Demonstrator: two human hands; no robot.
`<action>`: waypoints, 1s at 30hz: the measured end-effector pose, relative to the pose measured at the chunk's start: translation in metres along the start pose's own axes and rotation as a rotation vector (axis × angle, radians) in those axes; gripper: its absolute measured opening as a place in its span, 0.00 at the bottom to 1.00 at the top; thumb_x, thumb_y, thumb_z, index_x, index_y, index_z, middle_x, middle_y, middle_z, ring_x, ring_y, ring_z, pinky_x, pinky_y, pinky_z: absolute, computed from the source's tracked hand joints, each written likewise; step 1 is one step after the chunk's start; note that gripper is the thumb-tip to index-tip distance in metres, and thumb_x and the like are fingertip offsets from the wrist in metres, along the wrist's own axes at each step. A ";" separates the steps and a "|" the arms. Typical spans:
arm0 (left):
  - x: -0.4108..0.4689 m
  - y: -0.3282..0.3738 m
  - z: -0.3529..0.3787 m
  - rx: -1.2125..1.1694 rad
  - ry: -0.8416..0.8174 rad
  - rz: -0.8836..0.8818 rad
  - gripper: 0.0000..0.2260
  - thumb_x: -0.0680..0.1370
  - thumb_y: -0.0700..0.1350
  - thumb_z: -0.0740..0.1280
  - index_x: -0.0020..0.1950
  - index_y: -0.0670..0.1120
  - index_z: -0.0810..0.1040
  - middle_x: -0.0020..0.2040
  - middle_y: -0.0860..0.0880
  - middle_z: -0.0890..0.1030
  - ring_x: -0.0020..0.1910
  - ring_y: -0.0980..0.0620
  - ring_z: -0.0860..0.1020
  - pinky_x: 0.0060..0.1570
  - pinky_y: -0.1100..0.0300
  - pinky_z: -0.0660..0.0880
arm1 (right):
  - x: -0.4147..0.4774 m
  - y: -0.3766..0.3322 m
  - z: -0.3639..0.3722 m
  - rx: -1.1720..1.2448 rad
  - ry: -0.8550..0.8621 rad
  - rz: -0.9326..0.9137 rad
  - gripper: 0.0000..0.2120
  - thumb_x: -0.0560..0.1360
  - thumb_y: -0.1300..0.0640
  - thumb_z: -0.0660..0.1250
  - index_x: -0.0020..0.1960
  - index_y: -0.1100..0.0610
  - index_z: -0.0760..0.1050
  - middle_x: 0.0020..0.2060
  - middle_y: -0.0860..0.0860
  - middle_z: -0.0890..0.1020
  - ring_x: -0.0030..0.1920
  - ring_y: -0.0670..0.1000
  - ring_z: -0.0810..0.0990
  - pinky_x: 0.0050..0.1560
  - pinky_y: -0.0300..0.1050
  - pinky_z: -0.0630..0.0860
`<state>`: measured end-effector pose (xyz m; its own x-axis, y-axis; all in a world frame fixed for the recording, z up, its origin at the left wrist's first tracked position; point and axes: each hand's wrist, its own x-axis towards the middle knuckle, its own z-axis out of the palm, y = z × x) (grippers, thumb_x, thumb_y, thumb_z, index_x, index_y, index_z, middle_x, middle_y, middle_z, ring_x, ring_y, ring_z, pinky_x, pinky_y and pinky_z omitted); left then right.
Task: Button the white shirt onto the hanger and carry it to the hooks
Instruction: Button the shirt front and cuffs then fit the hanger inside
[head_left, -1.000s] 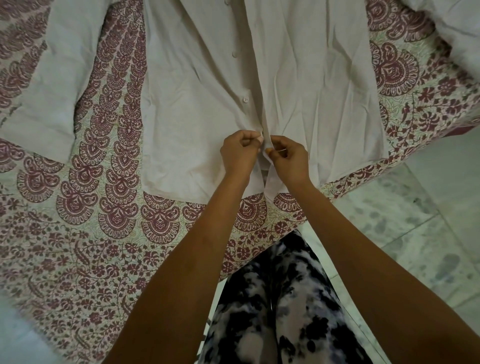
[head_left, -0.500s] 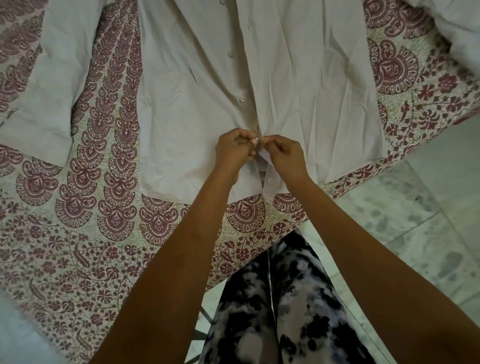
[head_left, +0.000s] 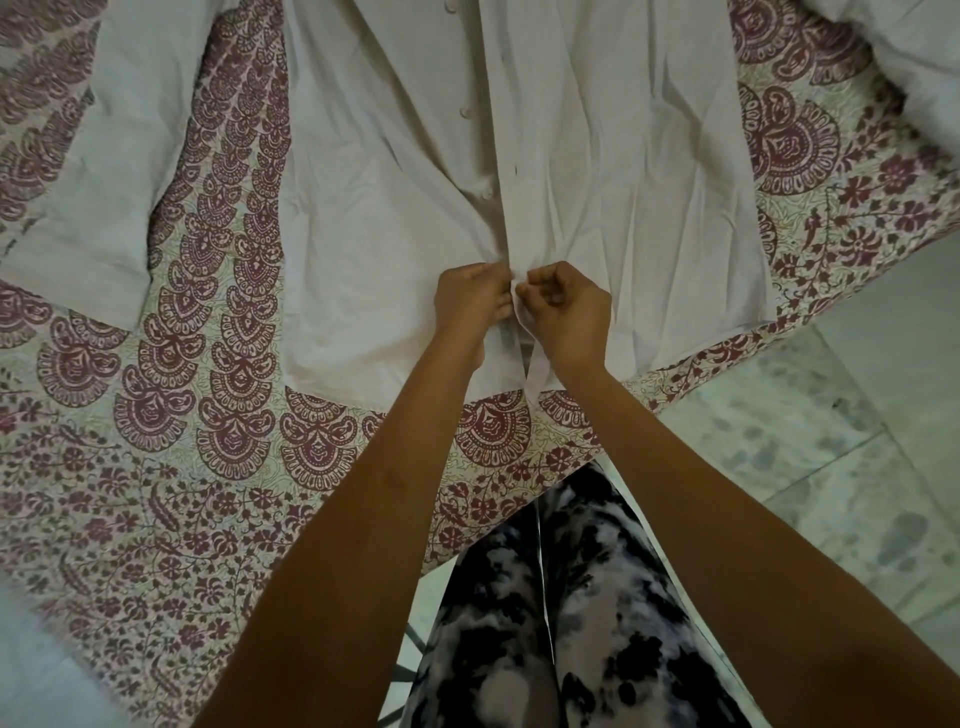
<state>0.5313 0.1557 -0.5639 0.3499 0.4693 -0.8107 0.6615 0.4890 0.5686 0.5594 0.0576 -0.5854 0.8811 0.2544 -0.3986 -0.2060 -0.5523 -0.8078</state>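
Note:
The white shirt (head_left: 623, 156) lies flat, front up, on a bed covered by a maroon-patterned bedsheet (head_left: 156, 441). Its two front panels meet along the placket in the middle. My left hand (head_left: 472, 301) pinches the left placket edge near the hem. My right hand (head_left: 566, 312) pinches the right placket edge against it, fingers curled. The button between my fingers is hidden. Two loose buttons (head_left: 485, 193) show higher on the placket. No hanger or hooks are in view.
The left sleeve (head_left: 93, 182) spreads out over the bedsheet. Another white cloth (head_left: 924, 47) lies at the top right. The marble floor (head_left: 831, 441) runs along the bed's right edge. My patterned trouser legs (head_left: 545, 623) stand against the bed.
Both hands have stayed at the lower placket, working the two edges together. My right hand's fingers have shifted and curled closer to the left hand.

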 end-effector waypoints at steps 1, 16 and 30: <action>-0.002 0.000 0.001 0.008 -0.019 0.011 0.03 0.72 0.39 0.68 0.39 0.42 0.80 0.43 0.39 0.82 0.43 0.44 0.81 0.48 0.53 0.80 | -0.004 -0.001 0.000 0.018 0.016 -0.010 0.04 0.72 0.60 0.69 0.45 0.60 0.78 0.34 0.49 0.79 0.34 0.45 0.77 0.39 0.37 0.76; -0.001 -0.001 0.006 -0.109 -0.040 -0.057 0.07 0.75 0.36 0.66 0.37 0.44 0.76 0.35 0.46 0.78 0.36 0.52 0.76 0.43 0.62 0.74 | -0.006 -0.002 0.008 -0.002 0.079 -0.047 0.04 0.72 0.62 0.69 0.47 0.58 0.76 0.33 0.45 0.77 0.32 0.39 0.75 0.35 0.27 0.70; 0.008 -0.012 -0.003 0.112 -0.021 0.200 0.08 0.73 0.38 0.67 0.40 0.51 0.78 0.44 0.46 0.83 0.49 0.45 0.81 0.57 0.43 0.76 | 0.016 -0.006 -0.007 0.306 -0.145 0.245 0.05 0.74 0.64 0.66 0.40 0.60 0.79 0.34 0.51 0.80 0.35 0.45 0.77 0.40 0.35 0.75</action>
<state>0.5242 0.1563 -0.5768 0.4940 0.5329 -0.6870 0.6467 0.3030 0.7000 0.5778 0.0597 -0.5843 0.7261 0.2660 -0.6340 -0.5378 -0.3547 -0.7648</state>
